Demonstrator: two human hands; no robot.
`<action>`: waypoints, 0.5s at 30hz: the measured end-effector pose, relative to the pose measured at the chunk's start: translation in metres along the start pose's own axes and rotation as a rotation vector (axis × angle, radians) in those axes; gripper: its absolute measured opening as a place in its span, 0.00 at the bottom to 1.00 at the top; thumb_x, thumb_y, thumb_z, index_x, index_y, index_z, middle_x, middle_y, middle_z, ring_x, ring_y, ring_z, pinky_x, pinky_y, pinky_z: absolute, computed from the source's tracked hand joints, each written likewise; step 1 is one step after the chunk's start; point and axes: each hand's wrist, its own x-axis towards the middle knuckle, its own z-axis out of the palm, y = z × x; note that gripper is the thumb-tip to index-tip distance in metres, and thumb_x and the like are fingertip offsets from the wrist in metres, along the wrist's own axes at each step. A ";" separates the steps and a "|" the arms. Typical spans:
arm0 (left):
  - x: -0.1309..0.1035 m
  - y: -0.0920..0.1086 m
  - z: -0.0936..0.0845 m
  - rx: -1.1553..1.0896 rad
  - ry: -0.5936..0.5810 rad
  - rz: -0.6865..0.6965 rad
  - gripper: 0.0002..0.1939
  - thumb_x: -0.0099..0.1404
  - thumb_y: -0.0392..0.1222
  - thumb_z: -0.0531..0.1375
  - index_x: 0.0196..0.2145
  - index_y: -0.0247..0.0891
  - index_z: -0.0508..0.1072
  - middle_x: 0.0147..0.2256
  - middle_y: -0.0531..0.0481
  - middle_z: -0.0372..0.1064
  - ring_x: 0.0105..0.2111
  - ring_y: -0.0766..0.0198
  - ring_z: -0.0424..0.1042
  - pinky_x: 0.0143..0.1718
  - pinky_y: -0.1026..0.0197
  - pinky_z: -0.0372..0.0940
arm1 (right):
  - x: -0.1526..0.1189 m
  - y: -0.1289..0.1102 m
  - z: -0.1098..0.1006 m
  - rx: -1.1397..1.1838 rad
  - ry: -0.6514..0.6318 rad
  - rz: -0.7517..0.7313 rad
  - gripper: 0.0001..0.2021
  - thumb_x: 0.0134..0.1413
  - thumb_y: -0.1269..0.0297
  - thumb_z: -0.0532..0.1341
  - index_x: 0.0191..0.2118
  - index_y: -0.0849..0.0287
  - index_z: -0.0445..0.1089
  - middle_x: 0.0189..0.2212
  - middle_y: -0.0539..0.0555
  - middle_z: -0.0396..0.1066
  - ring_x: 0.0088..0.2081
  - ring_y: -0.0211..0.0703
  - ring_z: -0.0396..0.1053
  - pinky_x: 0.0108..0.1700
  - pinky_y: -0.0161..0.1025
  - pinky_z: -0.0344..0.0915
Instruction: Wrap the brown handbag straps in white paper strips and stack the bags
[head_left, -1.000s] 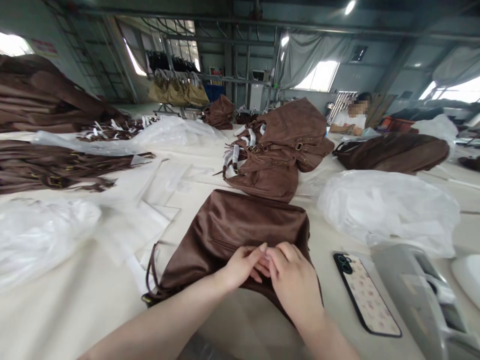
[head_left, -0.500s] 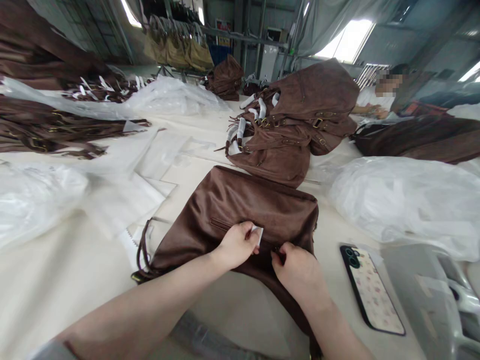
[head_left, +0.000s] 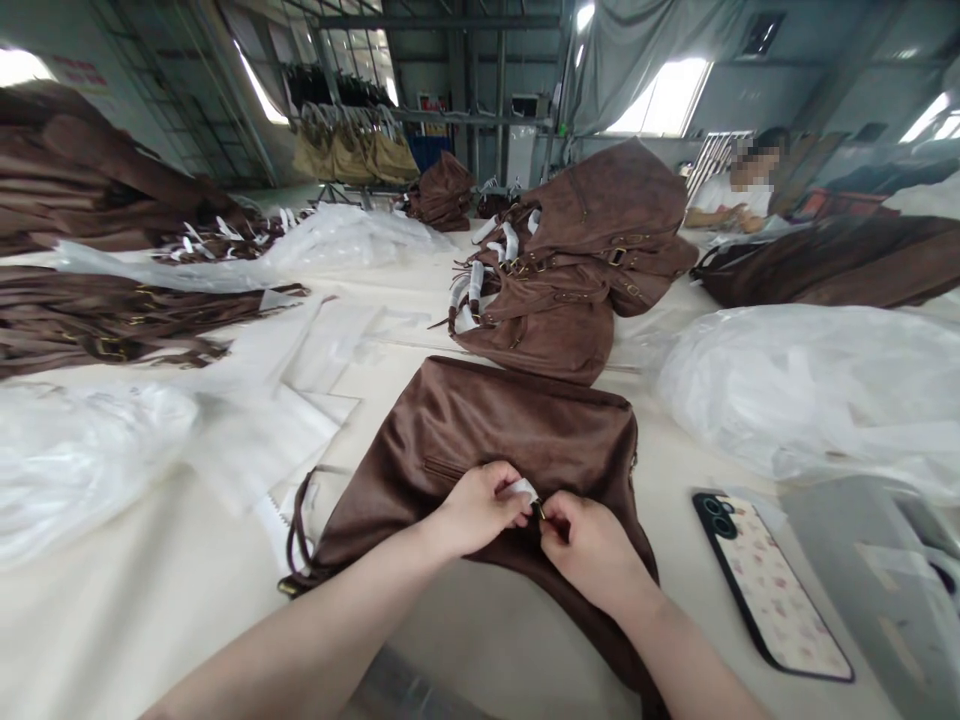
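Observation:
A dark brown leather bag (head_left: 517, 410) lies flat on the pale table before me, its zipped slot facing up. My left hand (head_left: 484, 510) is closed over the bag, pinching a small white slip (head_left: 525, 489) between thumb and fingers. Close beside it, my right hand (head_left: 581, 540) pinches a small brass-coloured metal piece (head_left: 539, 509), probably a zipper pull. The slip and the metal piece meet or nearly meet between my fingertips. A thin brown strap (head_left: 300, 525) loops out at the bag's left end.
Several brown bags (head_left: 570, 250) are piled behind mine. Brown straps (head_left: 112, 315) and clear plastic wrapping (head_left: 97, 450) lie at left. A phone (head_left: 772, 585) and a bulging plastic bag (head_left: 810, 390) are on the right. A person (head_left: 739, 190) is farther back.
My hands have come together, bringing the white slip up to the metal piece. The camera view has tilted up slightly.

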 end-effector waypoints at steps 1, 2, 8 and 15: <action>-0.002 0.003 -0.002 0.007 -0.046 -0.029 0.08 0.57 0.43 0.59 0.30 0.36 0.67 0.27 0.51 0.73 0.28 0.65 0.74 0.31 0.64 0.68 | -0.001 0.002 -0.001 0.020 0.001 0.002 0.05 0.49 0.71 0.55 0.28 0.57 0.65 0.24 0.50 0.70 0.27 0.39 0.67 0.30 0.34 0.56; -0.003 0.005 -0.003 0.030 -0.084 -0.059 0.07 0.56 0.43 0.59 0.30 0.36 0.68 0.27 0.50 0.73 0.27 0.65 0.74 0.30 0.64 0.68 | -0.002 0.003 -0.002 0.037 -0.001 0.006 0.05 0.50 0.71 0.54 0.28 0.57 0.65 0.23 0.50 0.70 0.26 0.39 0.67 0.29 0.34 0.56; -0.007 0.005 0.001 0.281 -0.071 -0.084 0.12 0.59 0.48 0.57 0.27 0.36 0.69 0.24 0.50 0.74 0.25 0.63 0.74 0.25 0.66 0.67 | -0.006 0.003 -0.004 0.095 -0.008 0.031 0.07 0.53 0.67 0.54 0.27 0.56 0.66 0.22 0.50 0.70 0.25 0.39 0.67 0.28 0.34 0.56; -0.004 0.006 -0.003 0.332 -0.134 -0.085 0.11 0.59 0.45 0.55 0.29 0.36 0.71 0.28 0.48 0.76 0.27 0.63 0.75 0.25 0.67 0.67 | -0.002 0.003 -0.010 0.133 -0.094 0.055 0.08 0.56 0.66 0.53 0.29 0.57 0.67 0.25 0.51 0.72 0.26 0.39 0.69 0.29 0.34 0.57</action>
